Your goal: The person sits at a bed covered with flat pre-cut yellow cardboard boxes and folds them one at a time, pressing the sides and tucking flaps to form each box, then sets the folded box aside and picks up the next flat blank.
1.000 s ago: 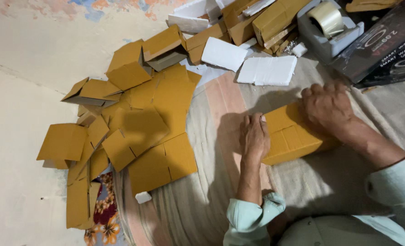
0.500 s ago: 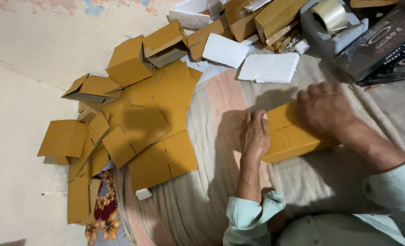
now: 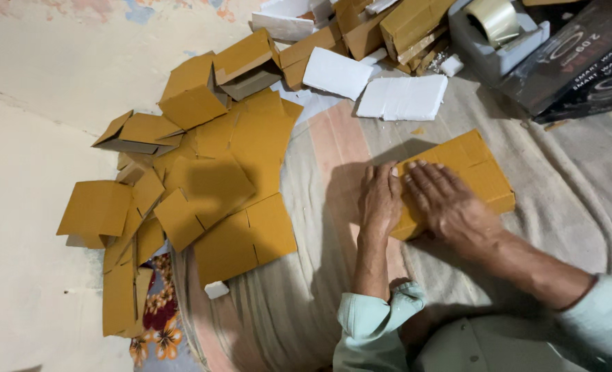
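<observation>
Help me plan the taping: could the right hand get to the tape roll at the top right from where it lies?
Probably yes. The right hand lies flat on the brown box, holding nothing, and the tape roll sits exposed atop its grey holder. Only bare blanket lies between them, though it looks like a forward stretch.

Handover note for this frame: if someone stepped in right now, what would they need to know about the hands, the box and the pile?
Left hand: flat, palm down, against the near-left end of the closed brown box.
Right hand: flat on top of that box, fingers spread, pressing down.
Box lies on the grey blanket, flaps shut; no tape visible on it.
Flat and half-folded cardboard blanks are heaped to the left; white foam pieces and a tape roll sit beyond.
Done: one box closed. Left: many blanks unfolded.
</observation>
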The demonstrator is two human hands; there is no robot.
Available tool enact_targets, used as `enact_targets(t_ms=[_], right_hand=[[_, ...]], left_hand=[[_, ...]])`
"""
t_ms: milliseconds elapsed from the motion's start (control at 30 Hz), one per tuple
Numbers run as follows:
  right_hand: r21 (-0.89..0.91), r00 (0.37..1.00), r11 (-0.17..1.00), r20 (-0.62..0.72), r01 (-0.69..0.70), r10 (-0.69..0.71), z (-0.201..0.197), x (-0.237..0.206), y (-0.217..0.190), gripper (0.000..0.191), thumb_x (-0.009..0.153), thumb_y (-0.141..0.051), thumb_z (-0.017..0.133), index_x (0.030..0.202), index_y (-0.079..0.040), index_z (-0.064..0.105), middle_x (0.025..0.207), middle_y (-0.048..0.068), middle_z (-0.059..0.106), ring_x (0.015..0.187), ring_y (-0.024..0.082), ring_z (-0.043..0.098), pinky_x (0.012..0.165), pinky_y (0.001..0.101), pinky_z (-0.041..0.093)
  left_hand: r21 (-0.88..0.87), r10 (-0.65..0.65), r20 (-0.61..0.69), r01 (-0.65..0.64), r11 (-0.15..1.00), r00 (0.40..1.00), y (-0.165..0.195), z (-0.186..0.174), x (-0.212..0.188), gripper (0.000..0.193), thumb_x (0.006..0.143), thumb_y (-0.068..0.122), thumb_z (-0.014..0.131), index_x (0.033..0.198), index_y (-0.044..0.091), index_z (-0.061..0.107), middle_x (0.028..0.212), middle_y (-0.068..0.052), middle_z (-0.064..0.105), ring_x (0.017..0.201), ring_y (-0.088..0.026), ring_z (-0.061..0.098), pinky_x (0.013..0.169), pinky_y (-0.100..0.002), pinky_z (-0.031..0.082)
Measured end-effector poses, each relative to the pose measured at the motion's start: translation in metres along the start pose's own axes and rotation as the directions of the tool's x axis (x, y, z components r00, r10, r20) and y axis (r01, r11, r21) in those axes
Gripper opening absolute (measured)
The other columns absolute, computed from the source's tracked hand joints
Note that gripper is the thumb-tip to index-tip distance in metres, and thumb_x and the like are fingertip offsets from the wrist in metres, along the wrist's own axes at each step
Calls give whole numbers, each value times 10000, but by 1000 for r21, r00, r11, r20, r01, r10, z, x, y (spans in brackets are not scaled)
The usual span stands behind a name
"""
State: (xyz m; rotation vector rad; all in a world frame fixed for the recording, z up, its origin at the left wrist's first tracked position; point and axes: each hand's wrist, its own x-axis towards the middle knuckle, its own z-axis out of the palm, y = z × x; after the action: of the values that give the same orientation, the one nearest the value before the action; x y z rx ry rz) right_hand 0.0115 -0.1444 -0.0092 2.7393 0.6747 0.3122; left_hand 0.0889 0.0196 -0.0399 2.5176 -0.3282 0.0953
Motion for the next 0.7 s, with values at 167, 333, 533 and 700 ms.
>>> enact_targets(t_ms=[167,333,533,700], right_hand=[[-49,984,983,7,-175,175,3,-28,44,771,870,-246,491,1594,-50,311,1675,153,311,1523,283,307,1238,412,215],[-46,965,964,-21,-261,260,1,-31,48,749,875,-313,513,1554,-29,377,1641,170,370,1497,292,337,1239,464,231],[50,984,986,-70,-161,165,7,-8,19,749,862,-357,540,1495,21,407,1572,231,392,1488,337,346,1230,467,237],[-51,978,982,-110,-184,178,15,-27,46,752,879,-243,546,1589,-69,369,1618,138,361,1509,258,345,1258,410,226]], left_hand=[[37,82,-26,-81,996,996,14,-16,-11,526,1056,364,434,1520,129,506,1479,-168,536,1408,-399,455,1193,-522,351],[283,308,88,-320,904,947,56,-28,-45,1025,751,545,764,1495,-52,390,1587,-240,355,1512,-419,212,1218,-572,18],[456,312,146,-344,821,939,68,-10,-60,1164,651,360,921,1565,-49,327,1664,-219,316,1580,-340,210,1296,-503,50],[295,226,76,-238,925,971,39,-27,-63,1130,651,394,898,1525,-60,343,1631,-235,312,1553,-342,209,1270,-535,44]])
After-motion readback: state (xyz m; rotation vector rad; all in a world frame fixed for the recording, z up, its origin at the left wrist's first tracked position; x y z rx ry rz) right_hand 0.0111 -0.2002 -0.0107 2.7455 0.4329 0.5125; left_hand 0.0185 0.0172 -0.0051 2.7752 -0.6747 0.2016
